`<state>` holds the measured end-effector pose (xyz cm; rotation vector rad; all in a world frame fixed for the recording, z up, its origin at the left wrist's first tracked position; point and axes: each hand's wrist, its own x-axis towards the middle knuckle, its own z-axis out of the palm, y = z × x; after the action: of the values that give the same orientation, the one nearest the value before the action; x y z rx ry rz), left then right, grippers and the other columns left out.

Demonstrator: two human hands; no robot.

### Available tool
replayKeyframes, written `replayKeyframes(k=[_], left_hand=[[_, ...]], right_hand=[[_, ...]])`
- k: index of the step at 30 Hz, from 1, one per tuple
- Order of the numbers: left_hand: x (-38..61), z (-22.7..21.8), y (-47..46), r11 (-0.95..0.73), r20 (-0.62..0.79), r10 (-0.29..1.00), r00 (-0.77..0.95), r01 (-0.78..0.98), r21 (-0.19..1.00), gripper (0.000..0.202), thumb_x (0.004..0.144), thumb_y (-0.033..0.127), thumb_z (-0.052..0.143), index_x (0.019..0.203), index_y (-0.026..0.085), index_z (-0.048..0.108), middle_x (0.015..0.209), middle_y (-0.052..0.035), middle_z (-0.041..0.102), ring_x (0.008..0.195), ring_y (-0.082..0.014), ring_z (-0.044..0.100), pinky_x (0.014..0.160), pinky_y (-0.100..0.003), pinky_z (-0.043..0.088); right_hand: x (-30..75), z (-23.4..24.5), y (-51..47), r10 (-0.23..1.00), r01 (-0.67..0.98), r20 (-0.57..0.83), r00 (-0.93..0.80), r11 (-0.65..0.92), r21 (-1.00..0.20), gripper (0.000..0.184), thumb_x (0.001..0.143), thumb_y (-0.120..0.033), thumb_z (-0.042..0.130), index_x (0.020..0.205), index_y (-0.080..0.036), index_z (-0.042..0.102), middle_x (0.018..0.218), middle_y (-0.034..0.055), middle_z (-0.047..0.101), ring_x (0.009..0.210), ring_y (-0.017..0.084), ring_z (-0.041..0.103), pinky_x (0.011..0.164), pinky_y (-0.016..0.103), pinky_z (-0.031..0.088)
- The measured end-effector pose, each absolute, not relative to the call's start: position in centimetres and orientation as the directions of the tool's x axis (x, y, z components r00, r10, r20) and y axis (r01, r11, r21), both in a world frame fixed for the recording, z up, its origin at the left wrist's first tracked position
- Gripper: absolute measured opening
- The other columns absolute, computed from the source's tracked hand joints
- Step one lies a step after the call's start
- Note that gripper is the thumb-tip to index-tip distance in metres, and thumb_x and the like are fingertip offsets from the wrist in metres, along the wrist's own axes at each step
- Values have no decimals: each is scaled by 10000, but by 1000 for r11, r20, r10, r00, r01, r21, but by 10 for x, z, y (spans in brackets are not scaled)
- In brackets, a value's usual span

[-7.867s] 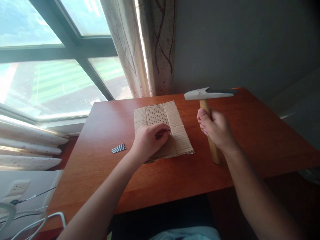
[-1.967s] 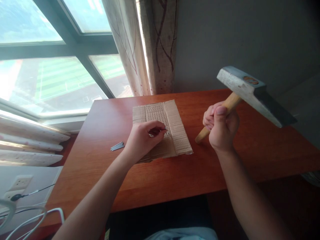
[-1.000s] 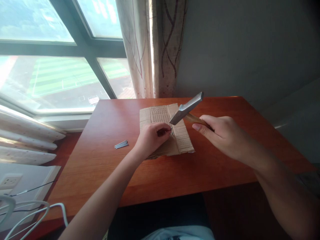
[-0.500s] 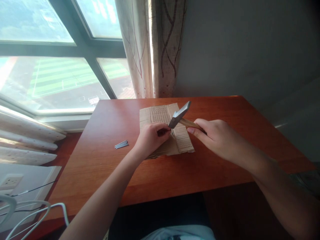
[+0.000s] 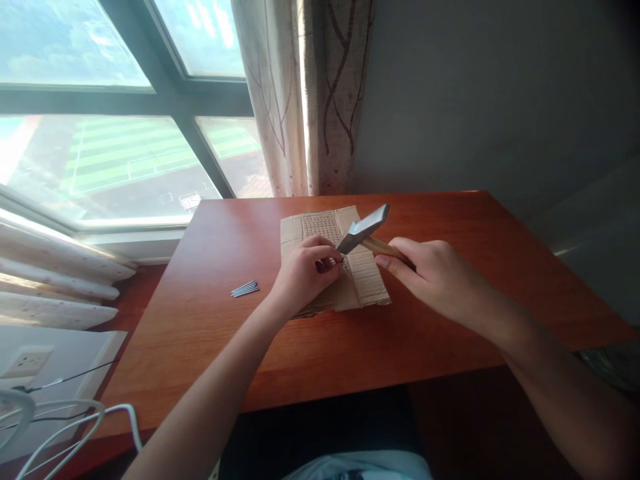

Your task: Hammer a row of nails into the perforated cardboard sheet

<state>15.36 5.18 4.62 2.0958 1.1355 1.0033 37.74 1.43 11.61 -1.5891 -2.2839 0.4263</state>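
Observation:
A flat piece of cardboard with a grid of small holes lies on the red-brown wooden table. My left hand rests on the cardboard, its fingers pinched on a nail held against it. My right hand grips the wooden handle of a hammer. The steel head hangs just above the nail and my left fingertips.
A small bundle of loose nails lies on the table left of the cardboard. A window and patterned curtain stand behind the table, with a grey wall to the right. White cables and a wall socket sit low at the left.
The hammer came down from a raised position at the right to just above the nail. In the last half second its head has lifted very slightly. My left hand has stayed pinched on the nail.

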Motion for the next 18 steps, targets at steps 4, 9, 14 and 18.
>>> replayKeyframes(k=[4, 9, 14, 18], left_hand=[[154, 46, 52, -497, 321, 860, 397, 507, 704, 104, 798, 125, 633, 729, 168, 699, 895, -32, 654, 644, -90, 562, 603, -219, 475], [155, 48, 52, -476, 294, 872, 390, 544, 691, 101, 795, 130, 637, 743, 166, 715, 894, -35, 661, 650, -100, 570, 612, -230, 471], [155, 51, 53, -488, 257, 865, 431, 605, 629, 89, 794, 132, 648, 734, 166, 704, 879, -28, 660, 722, -128, 586, 648, -243, 460], [154, 54, 55, -473, 216, 871, 442, 629, 617, 84, 800, 138, 655, 724, 162, 682, 883, -23, 659, 740, -133, 590, 675, -252, 457]], right_hand=[[376, 115, 13, 937, 858, 42, -348, 336, -389, 374, 983, -465, 447, 698, -225, 423, 588, -22, 541, 527, 140, 479, 523, 292, 228], [376, 113, 12, 942, 857, 37, -332, 318, -406, 390, 988, -500, 419, 709, -227, 410, 587, -30, 532, 531, 137, 465, 526, 286, 230], [377, 112, 12, 943, 878, -7, -332, 307, -367, 367, 986, -455, 432, 702, -225, 410, 598, -24, 539, 543, 140, 472, 542, 285, 233], [377, 112, 12, 948, 869, -9, -318, 287, -403, 373, 991, -477, 414, 715, -226, 420, 600, -30, 546, 546, 137, 477, 543, 281, 238]])
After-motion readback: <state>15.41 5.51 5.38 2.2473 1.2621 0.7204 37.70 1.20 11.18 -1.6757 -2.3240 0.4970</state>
